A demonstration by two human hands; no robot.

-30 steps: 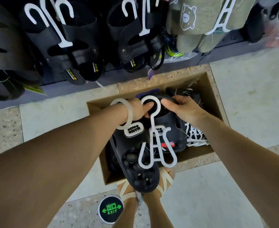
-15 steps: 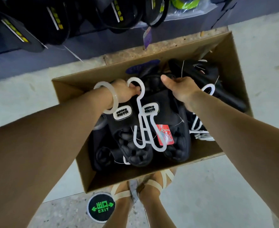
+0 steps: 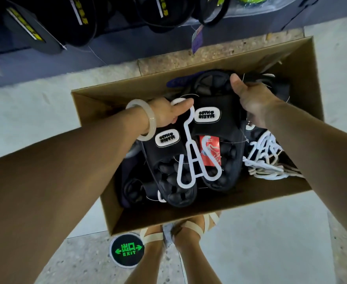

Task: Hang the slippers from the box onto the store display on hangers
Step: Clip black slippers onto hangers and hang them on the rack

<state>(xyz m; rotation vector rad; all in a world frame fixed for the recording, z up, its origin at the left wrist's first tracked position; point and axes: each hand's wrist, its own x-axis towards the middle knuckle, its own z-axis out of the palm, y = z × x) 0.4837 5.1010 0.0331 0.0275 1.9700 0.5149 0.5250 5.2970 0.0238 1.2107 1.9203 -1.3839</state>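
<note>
Over the open brown cardboard box [image 3: 303, 83] on the floor, the left hand [image 3: 164, 113] is closed around the hook of a white plastic slipper hanger [image 3: 191, 152], thumb pressed along the top of the loop, while the right hand [image 3: 250, 99] grips the heel end of the right-side black rubber slipper [image 3: 215, 128] with the thumb on its rim. The matching left-side black slipper [image 3: 168, 167] lies just beside it, and the hanger's forked lower loops rest across both footbeds, so the pair looks mounted, or nearly so; whether each prong is truly seated under its strap cannot be told from here. A red paper tag [image 3: 209, 150] lies on the right slipper. More black slippers and a tangle of spare white hangers [image 3: 266, 158] fill the rest of the box. The step in hand appears to be lifting this pair clear for hanging. To do it well, the weight should pass to the hook only once both straps sit firmly on the prongs, the right hand steadying the heels so neither slipper slides off or catches the loose hangers. Raising it straight up, then turning the hook's opening toward the rail among the black sandals on the store display [image 3: 82, 17] above, seems the cleanest path.
</note>
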